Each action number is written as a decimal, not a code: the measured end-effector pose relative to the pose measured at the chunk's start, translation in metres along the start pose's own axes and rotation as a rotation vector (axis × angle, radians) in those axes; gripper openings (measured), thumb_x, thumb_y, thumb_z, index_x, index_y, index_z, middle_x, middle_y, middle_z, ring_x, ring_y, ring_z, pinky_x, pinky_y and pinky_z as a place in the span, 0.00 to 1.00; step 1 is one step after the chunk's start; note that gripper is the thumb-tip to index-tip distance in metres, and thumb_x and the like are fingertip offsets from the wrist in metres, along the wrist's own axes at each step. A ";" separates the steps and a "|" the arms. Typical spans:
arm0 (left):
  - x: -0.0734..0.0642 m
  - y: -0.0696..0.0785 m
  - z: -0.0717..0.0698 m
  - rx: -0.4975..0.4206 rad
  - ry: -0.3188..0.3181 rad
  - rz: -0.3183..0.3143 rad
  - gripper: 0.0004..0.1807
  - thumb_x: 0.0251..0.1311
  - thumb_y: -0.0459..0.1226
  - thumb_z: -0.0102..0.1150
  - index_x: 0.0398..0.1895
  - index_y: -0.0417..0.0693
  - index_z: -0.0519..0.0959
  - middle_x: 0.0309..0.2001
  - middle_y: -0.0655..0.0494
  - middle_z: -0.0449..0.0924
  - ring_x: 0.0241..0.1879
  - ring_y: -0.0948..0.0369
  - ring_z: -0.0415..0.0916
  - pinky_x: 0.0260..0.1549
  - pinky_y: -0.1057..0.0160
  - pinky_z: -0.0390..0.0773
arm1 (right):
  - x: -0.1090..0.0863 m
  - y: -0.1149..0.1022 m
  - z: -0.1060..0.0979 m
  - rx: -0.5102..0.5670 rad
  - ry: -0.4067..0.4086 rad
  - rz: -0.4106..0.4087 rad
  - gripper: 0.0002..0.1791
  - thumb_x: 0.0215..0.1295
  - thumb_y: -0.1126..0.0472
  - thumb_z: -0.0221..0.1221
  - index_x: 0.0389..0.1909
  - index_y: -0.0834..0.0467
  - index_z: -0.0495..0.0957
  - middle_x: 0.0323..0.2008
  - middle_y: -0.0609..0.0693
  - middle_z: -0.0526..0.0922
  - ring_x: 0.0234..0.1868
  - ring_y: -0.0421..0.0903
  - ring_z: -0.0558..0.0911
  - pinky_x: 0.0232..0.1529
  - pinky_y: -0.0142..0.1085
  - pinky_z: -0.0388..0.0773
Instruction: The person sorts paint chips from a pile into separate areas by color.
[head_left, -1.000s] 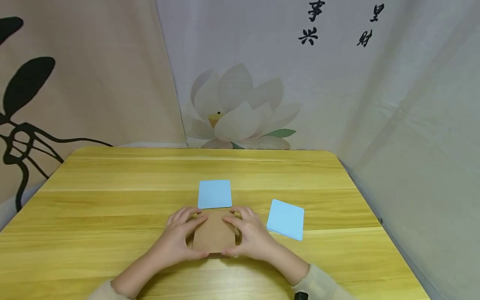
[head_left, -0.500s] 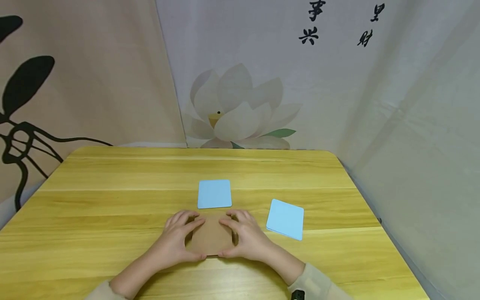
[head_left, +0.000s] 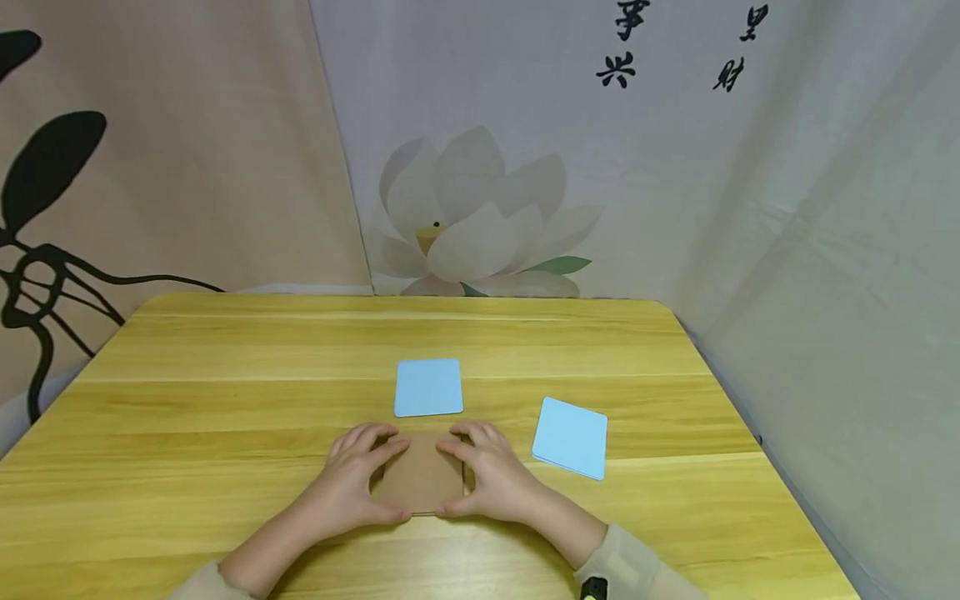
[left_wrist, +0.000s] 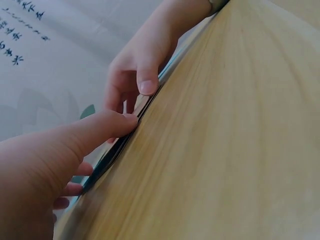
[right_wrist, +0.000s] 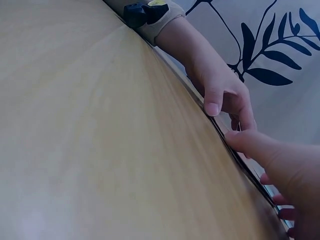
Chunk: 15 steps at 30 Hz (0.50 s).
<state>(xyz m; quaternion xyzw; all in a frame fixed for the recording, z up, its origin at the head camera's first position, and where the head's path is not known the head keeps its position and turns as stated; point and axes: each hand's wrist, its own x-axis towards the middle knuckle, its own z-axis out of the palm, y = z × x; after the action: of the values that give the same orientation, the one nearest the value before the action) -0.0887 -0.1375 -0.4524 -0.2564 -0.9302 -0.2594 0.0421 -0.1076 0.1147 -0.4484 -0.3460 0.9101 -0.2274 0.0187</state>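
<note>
A thin brown square board (head_left: 423, 475) lies low at the table's near middle. My left hand (head_left: 358, 479) grips its left side, thumb at the near edge and fingers at the far edge and on top. On the right side my right hand (head_left: 491, 477) holds it the same way. Dark thin edges (left_wrist: 120, 142) show under the left thumb in the left wrist view; whether these are one board or several layers I cannot tell. Just beyond the board lies a light blue square card (head_left: 428, 387). More light blue square cards (head_left: 570, 437), slightly offset on each other, lie to the right.
The wooden table (head_left: 225, 400) has rounded far corners. A pale curtain (head_left: 487, 83) with a printed lotus and black characters hangs behind it. A dark device (head_left: 595, 587) sits at the right sleeve (head_left: 626, 558).
Both hands have come slightly nearer and down with the brown board. Its thick front edge, visible earlier, now shows only as a thin line. The blue cards stay put.
</note>
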 end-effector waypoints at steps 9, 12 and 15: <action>0.000 -0.001 0.000 -0.024 0.001 -0.002 0.50 0.32 0.63 0.74 0.59 0.44 0.76 0.62 0.47 0.66 0.65 0.46 0.55 0.60 0.38 0.48 | -0.002 0.000 -0.001 -0.004 -0.028 0.003 0.45 0.50 0.31 0.63 0.66 0.50 0.69 0.68 0.51 0.61 0.68 0.51 0.57 0.65 0.53 0.54; 0.001 -0.002 0.001 -0.035 0.023 0.004 0.50 0.32 0.65 0.73 0.59 0.44 0.77 0.62 0.48 0.67 0.64 0.47 0.55 0.60 0.38 0.47 | -0.003 0.000 -0.002 -0.010 -0.024 -0.005 0.45 0.50 0.30 0.63 0.66 0.49 0.69 0.68 0.51 0.60 0.68 0.52 0.56 0.65 0.54 0.53; 0.002 -0.003 0.002 -0.050 0.042 0.017 0.49 0.33 0.65 0.72 0.58 0.45 0.77 0.62 0.49 0.67 0.65 0.48 0.55 0.60 0.39 0.47 | -0.004 0.001 -0.004 -0.005 -0.007 -0.006 0.44 0.49 0.31 0.64 0.66 0.48 0.69 0.68 0.51 0.60 0.69 0.52 0.56 0.65 0.54 0.53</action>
<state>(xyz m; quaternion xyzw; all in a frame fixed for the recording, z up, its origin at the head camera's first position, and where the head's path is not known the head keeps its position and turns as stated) -0.0917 -0.1378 -0.4547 -0.2597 -0.9200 -0.2877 0.0574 -0.1057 0.1197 -0.4457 -0.3496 0.9095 -0.2241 0.0203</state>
